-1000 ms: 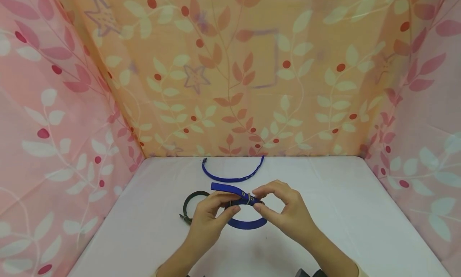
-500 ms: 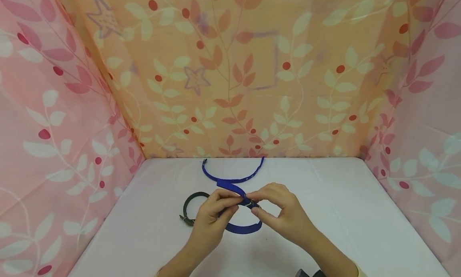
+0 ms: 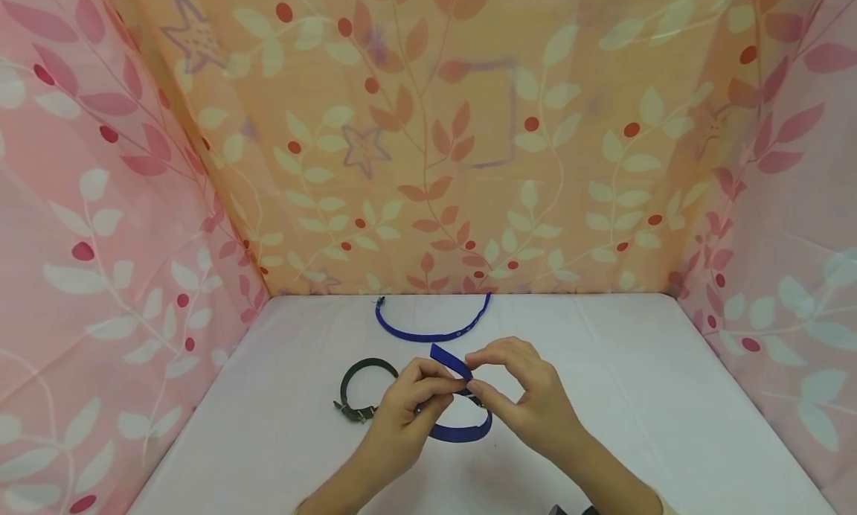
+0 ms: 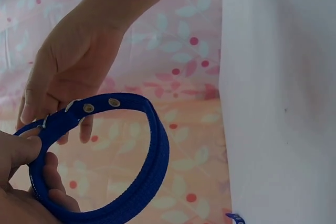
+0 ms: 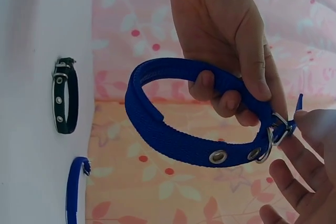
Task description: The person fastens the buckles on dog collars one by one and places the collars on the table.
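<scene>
A blue dog collar (image 3: 462, 433), buckled into a loop, is held up over the white table by both hands. My left hand (image 3: 408, 414) grips the band beside the buckle, its thumb on top and fingers curled beneath, as the right wrist view shows. At the buckle, my right hand (image 3: 532, 396) pinches the strap between thumb and forefinger; the strap's free end (image 3: 450, 360) sticks up past the fingertips. In the right wrist view the metal buckle (image 5: 281, 128), a ring and metal eyelets (image 5: 218, 156) show on the collar. The fingers partly hide the buckle in the head view.
A black collar (image 3: 344, 385), fastened in a loop, lies left of my left hand. Farther back, an unfastened blue collar (image 3: 428, 337) curves along the white table (image 3: 602, 351) near its back edge. Floral curtains (image 3: 428, 165) stand behind and on both sides.
My left hand has shifted right, closer to the right fingertips. The collar's free end has swung right and now stands up more steeply. The two collars on the table stayed put.
</scene>
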A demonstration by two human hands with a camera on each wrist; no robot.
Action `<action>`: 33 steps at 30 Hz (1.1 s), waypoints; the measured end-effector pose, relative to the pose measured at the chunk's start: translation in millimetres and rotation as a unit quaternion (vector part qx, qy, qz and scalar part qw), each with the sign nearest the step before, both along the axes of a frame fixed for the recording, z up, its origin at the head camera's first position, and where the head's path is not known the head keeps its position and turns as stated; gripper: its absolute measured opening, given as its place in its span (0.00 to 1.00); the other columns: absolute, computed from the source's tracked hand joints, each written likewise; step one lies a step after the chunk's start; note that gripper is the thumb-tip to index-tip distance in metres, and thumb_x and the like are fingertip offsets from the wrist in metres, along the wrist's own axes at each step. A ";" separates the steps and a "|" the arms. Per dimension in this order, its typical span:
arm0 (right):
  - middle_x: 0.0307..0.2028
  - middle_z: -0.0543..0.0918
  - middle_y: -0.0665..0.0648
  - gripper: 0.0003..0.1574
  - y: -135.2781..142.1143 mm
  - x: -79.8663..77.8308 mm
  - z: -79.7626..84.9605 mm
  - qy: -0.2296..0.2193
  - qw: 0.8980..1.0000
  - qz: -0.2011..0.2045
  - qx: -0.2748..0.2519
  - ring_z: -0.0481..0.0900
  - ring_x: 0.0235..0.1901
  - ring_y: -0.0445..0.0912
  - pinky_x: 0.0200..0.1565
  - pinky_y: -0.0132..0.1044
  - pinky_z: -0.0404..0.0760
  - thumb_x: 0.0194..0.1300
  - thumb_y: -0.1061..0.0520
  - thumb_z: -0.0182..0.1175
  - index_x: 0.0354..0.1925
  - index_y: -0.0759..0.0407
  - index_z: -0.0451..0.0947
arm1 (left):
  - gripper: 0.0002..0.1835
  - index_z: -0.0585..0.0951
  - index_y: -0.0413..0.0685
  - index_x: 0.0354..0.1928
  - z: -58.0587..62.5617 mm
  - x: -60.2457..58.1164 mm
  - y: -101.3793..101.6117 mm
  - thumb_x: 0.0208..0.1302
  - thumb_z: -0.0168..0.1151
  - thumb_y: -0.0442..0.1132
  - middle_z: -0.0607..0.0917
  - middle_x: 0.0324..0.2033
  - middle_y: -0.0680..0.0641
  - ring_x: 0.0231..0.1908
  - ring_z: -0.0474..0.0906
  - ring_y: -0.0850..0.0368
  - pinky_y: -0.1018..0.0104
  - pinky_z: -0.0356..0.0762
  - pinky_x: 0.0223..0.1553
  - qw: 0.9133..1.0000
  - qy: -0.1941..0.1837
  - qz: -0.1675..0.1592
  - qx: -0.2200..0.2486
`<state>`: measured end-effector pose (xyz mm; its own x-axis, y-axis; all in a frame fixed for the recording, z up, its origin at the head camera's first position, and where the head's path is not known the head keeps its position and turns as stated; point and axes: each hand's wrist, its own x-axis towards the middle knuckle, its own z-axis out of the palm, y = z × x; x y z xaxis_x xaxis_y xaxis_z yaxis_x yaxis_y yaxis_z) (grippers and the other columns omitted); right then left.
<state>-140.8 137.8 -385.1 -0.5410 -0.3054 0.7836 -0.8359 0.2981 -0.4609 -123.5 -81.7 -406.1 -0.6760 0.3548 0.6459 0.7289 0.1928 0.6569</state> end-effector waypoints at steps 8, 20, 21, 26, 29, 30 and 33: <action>0.44 0.87 0.44 0.25 -0.5 0.9 0.8 -0.004 1.000 -0.014 0.014 0.81 0.49 0.42 0.57 0.35 0.73 0.54 0.64 0.77 0.50 0.49 0.84 | 0.15 0.80 0.58 0.58 5.5 4.9 0.5 0.72 0.64 0.40 0.84 0.50 0.55 0.51 0.83 0.56 0.66 0.83 0.54 0.989 -0.146 0.021 0.028; 0.40 0.86 0.43 0.27 -1.6 -1.3 1.6 0.049 0.999 0.000 -0.009 0.81 0.45 0.42 0.57 0.35 0.71 0.51 0.68 0.75 0.48 0.47 0.86 | 0.21 0.81 0.48 0.52 11.1 3.5 -2.5 0.59 0.77 0.43 0.87 0.47 0.47 0.48 0.84 0.51 0.68 0.84 0.50 0.946 -0.299 0.057 0.108; 0.40 0.87 0.44 0.27 -1.8 -1.5 1.3 0.052 0.999 0.001 -0.012 0.81 0.45 0.43 0.57 0.35 0.72 0.51 0.68 0.75 0.48 0.48 0.86 | 0.21 0.81 0.46 0.52 11.7 3.4 -3.1 0.59 0.77 0.42 0.87 0.47 0.46 0.49 0.84 0.50 0.67 0.84 0.51 0.944 -0.306 0.054 0.114; 0.40 0.86 0.46 0.23 -3.9 -1.6 -1.9 0.060 0.998 0.015 -0.016 0.81 0.46 0.44 0.58 0.36 0.71 0.54 0.65 0.76 0.48 0.50 0.86 | 0.18 0.85 0.47 0.50 14.2 5.4 -5.0 0.58 0.78 0.40 0.87 0.48 0.45 0.49 0.85 0.50 0.66 0.85 0.50 0.941 -0.312 0.048 0.120; 0.40 0.86 0.47 0.17 -6.0 -1.8 -2.7 0.076 0.997 0.023 -0.015 0.80 0.45 0.45 0.60 0.37 0.70 0.59 0.61 0.75 0.47 0.51 0.86 | 0.16 0.88 0.50 0.48 13.7 5.9 -4.6 0.57 0.78 0.39 0.88 0.47 0.46 0.48 0.87 0.50 0.65 0.85 0.49 0.945 -0.301 0.047 0.121; 0.39 0.86 0.47 0.15 -6.4 -2.1 -2.4 0.083 0.996 0.023 -0.014 0.80 0.45 0.45 0.60 0.38 0.69 0.61 0.59 0.74 0.47 0.52 0.86 | 0.16 0.88 0.50 0.48 13.4 6.0 -4.5 0.57 0.78 0.38 0.88 0.47 0.46 0.48 0.87 0.50 0.64 0.85 0.49 0.946 -0.296 0.046 0.122; 0.38 0.87 0.47 0.12 -5.9 -3.6 -0.3 0.097 0.995 0.017 -0.017 0.80 0.44 0.45 0.61 0.39 0.69 0.63 0.57 0.73 0.46 0.52 0.87 | 0.16 0.89 0.50 0.48 11.6 5.1 -4.6 0.57 0.77 0.37 0.88 0.46 0.46 0.48 0.87 0.50 0.64 0.86 0.49 0.951 -0.278 0.037 0.130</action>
